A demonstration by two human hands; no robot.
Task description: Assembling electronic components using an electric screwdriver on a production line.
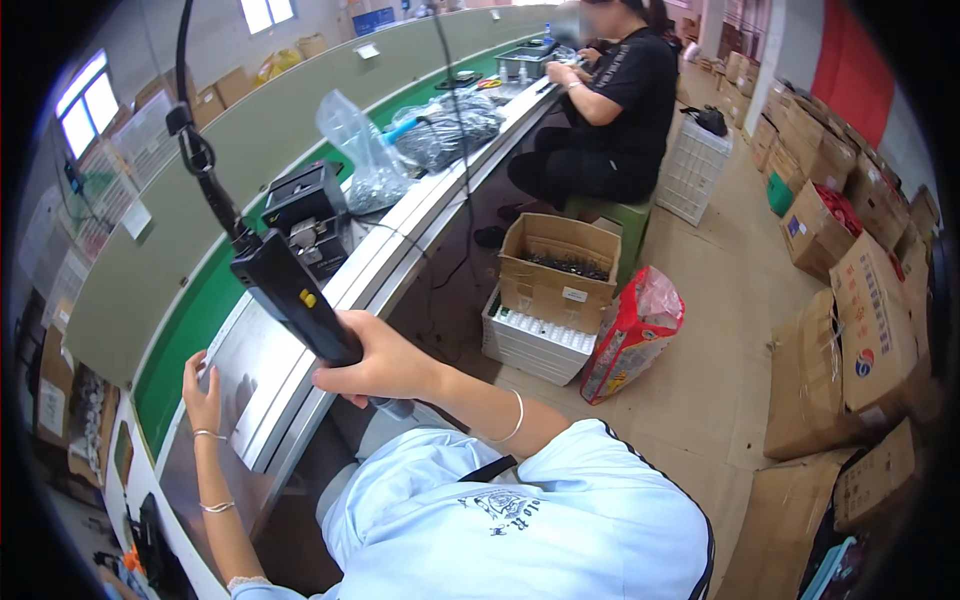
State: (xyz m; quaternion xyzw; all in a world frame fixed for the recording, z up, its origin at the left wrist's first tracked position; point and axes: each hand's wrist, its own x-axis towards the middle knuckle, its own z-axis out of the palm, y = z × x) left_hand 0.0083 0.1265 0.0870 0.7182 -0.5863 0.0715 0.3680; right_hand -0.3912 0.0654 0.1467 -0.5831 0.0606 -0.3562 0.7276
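Observation:
My right hand point(385, 360) is wrapped round the lower part of a black electric screwdriver point(280, 290) with yellow buttons. The tool tilts, and its cord runs up from the top end; its tip is hardly visible below my fist. At the left, my left hand point(203, 393) holds nothing, fingers apart and raised at the edge of a shiny metal plate point(255, 365) on the workbench. Behind the screwdriver, a black tray point(300, 190) and a black box with metal parts point(318, 245) stand on the bench.
Clear plastic bags of small parts point(375, 175) lie further along the bench. A co-worker point(625, 110) in black sits at its far end. An open carton point(558, 285) on a white crate point(530, 340) and a red bag point(635, 335) stand beside the bench. Cartons point(875, 310) line the right.

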